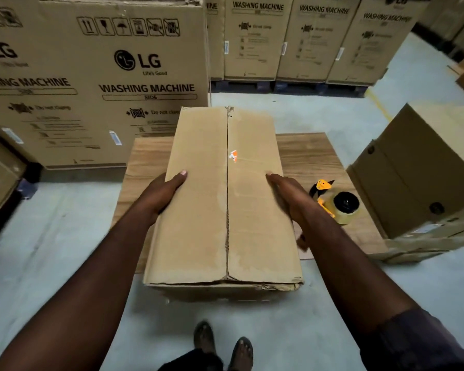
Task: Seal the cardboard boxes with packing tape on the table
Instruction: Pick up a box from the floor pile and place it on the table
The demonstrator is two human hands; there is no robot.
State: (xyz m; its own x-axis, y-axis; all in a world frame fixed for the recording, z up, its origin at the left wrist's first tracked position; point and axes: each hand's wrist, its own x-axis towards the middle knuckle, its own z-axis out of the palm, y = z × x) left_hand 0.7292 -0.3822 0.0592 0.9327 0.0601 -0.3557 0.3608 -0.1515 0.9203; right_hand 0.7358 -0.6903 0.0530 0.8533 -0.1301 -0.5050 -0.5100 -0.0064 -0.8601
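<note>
A long brown cardboard box (198,199) lies lengthwise on the low wooden table (308,153), its near end overhanging the front edge. Its two top flaps meet in an untaped centre seam with a small orange scrap on it. My left hand (161,194) grips the box's left side, thumb on the top face. My right hand (287,194) holds the right side, fingers along the top edge. A yellow tape dispenser (335,200) with a roll of clear tape sits on the table just right of my right hand.
Large washing machine cartons (97,76) stand behind the table on the left and along the back. A big plain carton (423,178) stands close on the right. Grey floor lies around, and my feet (223,346) are below the box.
</note>
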